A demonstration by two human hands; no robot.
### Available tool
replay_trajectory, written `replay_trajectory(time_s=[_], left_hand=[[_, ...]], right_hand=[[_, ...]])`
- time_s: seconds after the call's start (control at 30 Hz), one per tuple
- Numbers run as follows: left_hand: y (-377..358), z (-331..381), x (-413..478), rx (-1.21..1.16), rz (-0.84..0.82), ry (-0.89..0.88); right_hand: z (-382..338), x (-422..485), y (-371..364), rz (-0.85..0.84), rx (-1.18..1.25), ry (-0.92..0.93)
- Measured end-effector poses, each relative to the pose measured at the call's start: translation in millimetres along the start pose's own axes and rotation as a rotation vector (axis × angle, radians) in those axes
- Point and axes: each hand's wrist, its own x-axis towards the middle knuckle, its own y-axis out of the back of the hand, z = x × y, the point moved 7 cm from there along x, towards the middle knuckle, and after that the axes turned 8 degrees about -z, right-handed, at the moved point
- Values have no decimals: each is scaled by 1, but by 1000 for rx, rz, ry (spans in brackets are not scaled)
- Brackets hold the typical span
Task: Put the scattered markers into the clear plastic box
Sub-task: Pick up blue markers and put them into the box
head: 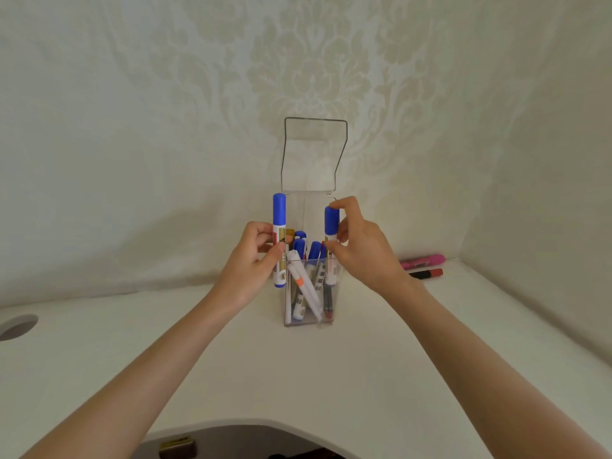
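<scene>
The clear plastic box point(326, 318) stands upright at the table's middle with its hinged lid point(314, 154) flipped up against the wall. Several markers stand inside it, mostly blue-capped, plus a white one with an orange band point(304, 286). My left hand point(256, 256) grips a blue-capped marker point(279, 240) upright, just outside the box's left wall. My right hand point(359, 246) pinches another blue-capped marker point(331, 226) by its cap, its lower end inside the box at the right side.
A pink marker point(422, 261) and a red-and-black marker point(427, 274) lie on the white table point(231, 366) at the right, near the wall corner. A round cable hole point(16, 326) is at the far left. The table's curved front edge runs along the bottom.
</scene>
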Motion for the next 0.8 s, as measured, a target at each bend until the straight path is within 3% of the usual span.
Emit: replay_trajectory(time_s=[0.13,0.43,0.53,0.7,0.8], left_hand=[[2,7,-1,-33,22,-26],[7,17,3,-4,61,-35],[8,25,3,-12,86,-54],[-6,51,15,7,-40,-145],[-16,58,25,27,-96,-141]], right_hand=[[2,-2,-7,-49,-123,2],[8,-8,-10,15,-376,55],[5,-10,-4,-20,-261,24],[-21,-7,15,-35,485,-5],[-27,6,23,30,574,16]])
